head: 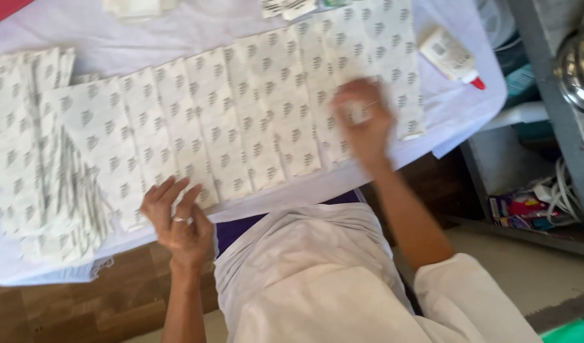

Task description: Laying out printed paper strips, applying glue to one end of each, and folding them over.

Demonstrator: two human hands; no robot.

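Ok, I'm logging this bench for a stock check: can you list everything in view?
Patterned paper sheets: many, white with grey marks, overlapped in a row across the table.
Stacked sheets: a pile, same pattern, at the left.
Table cloth: one, white, under the sheets.
Glue bottle: one, white with red tip, on the table's right end.
Cables: a bundle, white, low at the right.
Left hand: ring on, fingers on the sheets' near edge.
Right hand: blurred, over the sheets.
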